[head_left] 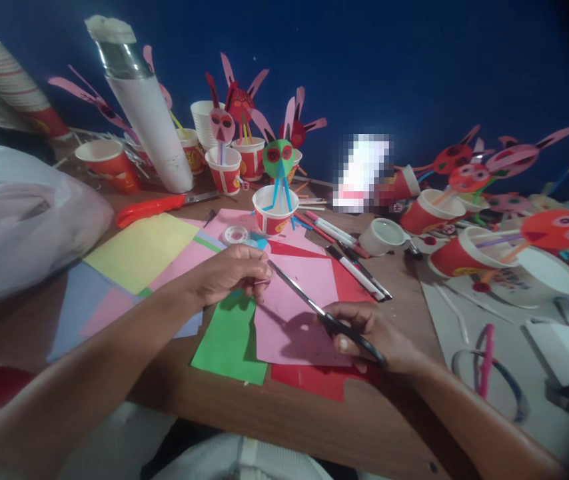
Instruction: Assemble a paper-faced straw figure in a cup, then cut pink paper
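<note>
My right hand (pixel 369 333) grips a pair of scissors (pixel 297 288) by the dark handles. The blades point up and left, their tip close to my left fingertips. My left hand (pixel 239 270) is closed in a pinch; a small pinkish bit shows below the fingers, too small to name. Beneath both hands lies pink paper (pixel 297 317), overlapping green paper (pixel 229 340) and red paper (pixel 309 383). Just beyond my left hand are a clear tape roll (pixel 236 235) and a paper cup (pixel 270 220) bearing a green paper face (pixel 279 158) with pink ears.
Markers (pixel 357 270) lie right of the papers, near a small white cup (pixel 383 237). A red-handled knife (pixel 152 208), a white bottle (pixel 149 127) and a plastic bag (pixel 24 213) stand left. Several decorated cups (pixel 459 252) line the right and back, before a blue wall (pixel 414 60).
</note>
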A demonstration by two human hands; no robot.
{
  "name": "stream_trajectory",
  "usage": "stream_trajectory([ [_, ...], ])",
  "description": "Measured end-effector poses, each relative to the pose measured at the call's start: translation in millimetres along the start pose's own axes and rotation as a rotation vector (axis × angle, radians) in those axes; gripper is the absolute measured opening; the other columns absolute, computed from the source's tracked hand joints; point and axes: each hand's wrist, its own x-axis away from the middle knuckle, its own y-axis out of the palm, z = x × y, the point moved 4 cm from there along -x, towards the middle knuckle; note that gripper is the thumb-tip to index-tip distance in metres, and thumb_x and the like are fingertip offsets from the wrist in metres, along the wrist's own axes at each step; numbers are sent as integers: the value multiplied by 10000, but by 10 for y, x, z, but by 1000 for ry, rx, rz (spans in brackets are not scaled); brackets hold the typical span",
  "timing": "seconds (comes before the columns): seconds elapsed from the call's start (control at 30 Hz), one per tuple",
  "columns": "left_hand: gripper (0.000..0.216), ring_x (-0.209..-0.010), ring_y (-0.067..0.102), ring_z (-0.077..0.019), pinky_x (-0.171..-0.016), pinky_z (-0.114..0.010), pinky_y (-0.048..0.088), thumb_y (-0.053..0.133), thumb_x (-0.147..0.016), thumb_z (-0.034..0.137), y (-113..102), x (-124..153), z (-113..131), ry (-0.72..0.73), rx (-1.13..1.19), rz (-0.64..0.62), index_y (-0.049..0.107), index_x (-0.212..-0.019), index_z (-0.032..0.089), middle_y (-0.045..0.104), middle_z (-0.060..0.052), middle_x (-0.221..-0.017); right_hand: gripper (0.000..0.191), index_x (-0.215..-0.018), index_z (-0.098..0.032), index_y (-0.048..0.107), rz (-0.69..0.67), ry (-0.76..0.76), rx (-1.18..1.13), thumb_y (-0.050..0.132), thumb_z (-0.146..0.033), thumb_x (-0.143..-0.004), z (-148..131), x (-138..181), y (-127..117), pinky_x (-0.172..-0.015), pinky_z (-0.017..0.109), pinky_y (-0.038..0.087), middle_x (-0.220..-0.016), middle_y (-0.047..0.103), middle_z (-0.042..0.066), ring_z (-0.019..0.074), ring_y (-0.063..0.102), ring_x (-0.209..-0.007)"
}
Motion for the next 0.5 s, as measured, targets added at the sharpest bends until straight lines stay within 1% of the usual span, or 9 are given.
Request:
stream_trajectory([
  [0.23,200,-417,551,-73,-420,-159,382,598,-665,147,0,-2,-23,2,41,-15,452,-528,160,557,31,-441,542,-944,-118,655,7,11,-8,765,-527,-606,-5,1,5,-309,147,273,-505,450,-61,42,392,-343],
  [0.37,190,-419,545,-68,-452,-177,417,602,-681,149,11,1,-19,11,74,-30,476,-539,156,563,33,-454,516,-943,-123,653,-29,-22,-32,764,-512,-621,10,-4,-1,-328,142,286,-524,450,-60,35,381,-363],
  [0.5,186,-428,545,-66,-452,-175,415,602,-687,153,17,2,-19,14,63,-30,491,-538,151,567,30,-464,485,-954,-126,642,-51,-40,-46,759,-485,-650,32,-10,-7,-334,134,273,-527,439,-63,32,369,-376],
])
